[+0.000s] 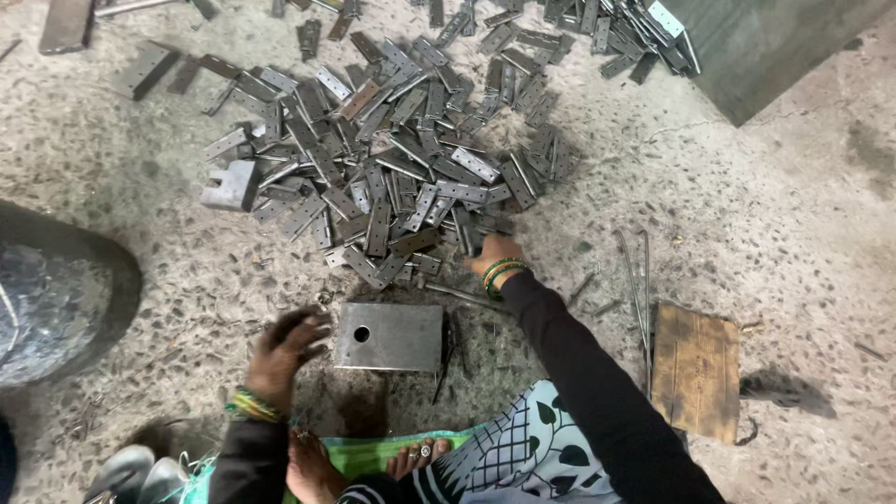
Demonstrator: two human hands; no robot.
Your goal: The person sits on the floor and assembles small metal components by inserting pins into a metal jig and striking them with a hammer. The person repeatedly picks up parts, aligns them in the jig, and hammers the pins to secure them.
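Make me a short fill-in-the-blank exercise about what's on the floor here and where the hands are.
1. The right hand reaches into the near edge of a pile of flat metal ____ punched with holes.
2. The square steel plate between the hands has one round ____ near its left side.
3. The left hand is just ____ of that plate.
4. The brown cardboard piece lies on the person's ____ side.

Missing words: strips; hole; left; right

A flat brown cardboard piece lies on the floor at right
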